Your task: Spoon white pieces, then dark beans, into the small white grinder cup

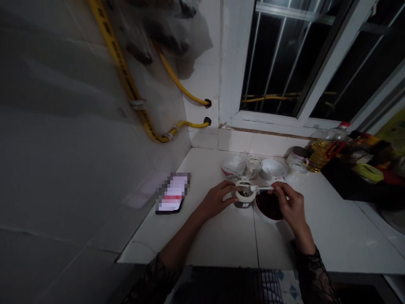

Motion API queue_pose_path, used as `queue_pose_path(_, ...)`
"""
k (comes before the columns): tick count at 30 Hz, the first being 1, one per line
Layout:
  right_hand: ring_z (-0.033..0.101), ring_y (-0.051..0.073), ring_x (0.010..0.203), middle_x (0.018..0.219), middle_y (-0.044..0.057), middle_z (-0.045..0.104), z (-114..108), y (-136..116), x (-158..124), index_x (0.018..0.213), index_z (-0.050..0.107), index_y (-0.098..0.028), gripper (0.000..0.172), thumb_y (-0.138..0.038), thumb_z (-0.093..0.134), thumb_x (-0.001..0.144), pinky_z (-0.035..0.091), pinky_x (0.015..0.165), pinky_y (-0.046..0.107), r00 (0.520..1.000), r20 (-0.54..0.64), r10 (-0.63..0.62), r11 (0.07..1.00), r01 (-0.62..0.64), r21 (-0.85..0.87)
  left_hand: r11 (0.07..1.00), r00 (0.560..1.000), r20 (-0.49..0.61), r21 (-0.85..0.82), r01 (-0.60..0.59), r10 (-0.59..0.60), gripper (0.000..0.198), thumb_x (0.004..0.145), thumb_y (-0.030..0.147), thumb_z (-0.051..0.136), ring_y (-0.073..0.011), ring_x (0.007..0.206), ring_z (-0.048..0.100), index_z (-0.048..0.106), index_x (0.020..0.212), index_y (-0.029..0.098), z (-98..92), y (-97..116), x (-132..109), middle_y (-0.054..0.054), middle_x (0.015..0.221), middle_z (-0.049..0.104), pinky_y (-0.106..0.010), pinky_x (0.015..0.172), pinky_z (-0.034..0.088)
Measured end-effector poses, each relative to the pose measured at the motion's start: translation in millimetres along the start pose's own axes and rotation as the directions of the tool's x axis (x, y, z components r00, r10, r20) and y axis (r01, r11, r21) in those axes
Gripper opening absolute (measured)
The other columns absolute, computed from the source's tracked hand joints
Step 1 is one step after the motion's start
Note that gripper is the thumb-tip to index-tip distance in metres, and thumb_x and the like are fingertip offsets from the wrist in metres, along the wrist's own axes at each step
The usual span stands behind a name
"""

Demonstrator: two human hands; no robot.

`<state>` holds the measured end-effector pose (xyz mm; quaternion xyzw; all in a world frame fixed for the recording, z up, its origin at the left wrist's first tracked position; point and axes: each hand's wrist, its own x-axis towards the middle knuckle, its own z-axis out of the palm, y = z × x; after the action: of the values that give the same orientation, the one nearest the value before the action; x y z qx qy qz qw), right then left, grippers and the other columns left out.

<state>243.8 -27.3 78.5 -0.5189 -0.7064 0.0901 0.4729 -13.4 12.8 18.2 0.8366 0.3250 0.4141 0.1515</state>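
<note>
A small jar with a pale rim [243, 203] stands on the white tiled counter, and my left hand [218, 199] has its fingers round the jar's left side. My right hand [290, 204] pinches the handle of a small white spoon [264, 188], whose bowl is over the jar's right edge. Below the spoon and my right fingers sits a white bowl [268, 207] of dark red contents, close against the jar. What lies inside the jar is too dim to make out.
Behind are a patterned bowl [230, 167], a clear container [253, 165], a white bowl [272, 169] and a lidded jar [297, 159]. An oil bottle [319, 155] and a black box [344, 181] stand right. A phone [172, 195] lies left, near the wall.
</note>
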Motion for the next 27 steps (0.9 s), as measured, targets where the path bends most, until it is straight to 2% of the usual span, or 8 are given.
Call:
queue_pose_path(1,0.067,0.019,0.064,0.069,0.003,0.072,-7.0,3.8,1.3,0.089,0.066,-0.021,0.026,-0.040,0.048,0.093,0.051,0.064,0.027,0.998,-0.041,0.038,0.999,-0.039,-0.009,1.000,1.000,-0.004,0.001,0.000,0.000,0.027,0.094,0.040,0.057,-0.0190,0.103,0.065,0.063,0.112,0.022,0.1,-0.3,-0.1,-0.008,0.112,0.063,-0.033,0.089,0.055)
queue_pose_path(4,0.066,0.019,0.060,0.066,0.003,0.072,-21.2,16.6,4.9,0.085,0.066,-0.021,0.028,-0.042,0.048,0.090,0.049,0.062,0.028,0.990,-0.016,0.138,0.986,-0.138,-0.096,1.000,1.000,-0.006,0.004,0.004,-0.004,0.027,0.093,0.039,0.058,-0.0193,0.103,0.065,0.063,0.113,0.022,0.3,-0.9,-0.3,-0.008,0.113,0.063,-0.033,0.088,0.055)
queue_pose_path(7,0.066,0.021,0.059,0.065,0.003,0.072,-18.4,26.4,4.6,0.083,0.067,-0.023,0.027,-0.040,0.047,0.086,0.047,0.062,0.030,0.976,0.062,0.209,0.962,-0.193,-0.195,1.000,1.000,-0.002,-0.002,0.007,-0.007,0.026,0.093,0.039,0.058,-0.0191,0.104,0.065,0.063,0.113,0.023,0.0,-0.6,-0.1,-0.008,0.112,0.063,-0.034,0.089,0.055)
queue_pose_path(9,0.066,0.021,0.061,0.065,0.003,0.072,-10.3,29.3,2.6,0.083,0.068,-0.023,0.027,-0.040,0.047,0.084,0.046,0.062,0.030,0.961,0.129,0.246,0.958,-0.221,-0.185,1.000,1.000,0.002,-0.008,0.012,-0.012,0.026,0.093,0.039,0.058,-0.0189,0.104,0.065,0.064,0.113,0.024,-0.4,-0.1,0.1,-0.007,0.112,0.063,-0.033,0.089,0.055)
queue_pose_path(13,0.062,0.021,0.059,0.060,0.004,0.071,0.9,30.6,0.3,0.077,0.068,-0.021,0.033,-0.049,0.052,0.080,0.043,0.058,0.029,0.917,0.185,0.353,0.934,-0.356,-0.014,1.000,1.000,0.000,-0.019,0.015,-0.015,0.026,0.093,0.038,0.059,-0.0189,0.104,0.064,0.064,0.113,0.023,-0.4,0.2,0.3,-0.008,0.113,0.063,-0.033,0.090,0.054)
queue_pose_path(18,0.046,0.015,0.045,0.054,0.005,0.068,-5.4,32.0,3.8,0.075,0.069,-0.017,0.041,-0.056,0.063,0.066,0.031,0.046,0.026,0.833,0.200,0.515,0.808,-0.550,0.212,1.000,1.000,0.007,-0.008,0.020,-0.020,0.026,0.093,0.039,0.058,-0.0187,0.103,0.065,0.063,0.114,0.024,0.5,-0.8,0.1,-0.007,0.112,0.063,-0.034,0.089,0.055)
queue_pose_path(23,0.029,0.008,0.036,0.052,0.004,0.066,-12.5,33.9,6.2,0.074,0.070,-0.014,0.043,-0.055,0.070,0.059,0.016,0.041,0.024,0.796,0.184,0.576,0.732,-0.603,0.317,1.000,1.000,0.011,-0.003,0.017,-0.017,0.027,0.093,0.039,0.058,-0.0191,0.104,0.065,0.063,0.114,0.023,-0.7,-0.2,-0.2,-0.007,0.113,0.062,-0.034,0.089,0.055)
queue_pose_path(27,0.026,0.006,0.036,0.050,0.005,0.065,-14.6,39.1,4.3,0.071,0.069,-0.014,0.039,-0.050,0.074,0.056,0.015,0.039,0.023,0.770,0.158,0.618,0.680,-0.625,0.383,1.000,1.000,0.024,0.003,0.018,-0.019,0.027,0.094,0.039,0.057,-0.0191,0.105,0.064,0.063,0.116,0.024,-1.6,0.3,-0.2,-0.007,0.114,0.063,-0.034,0.089,0.055)
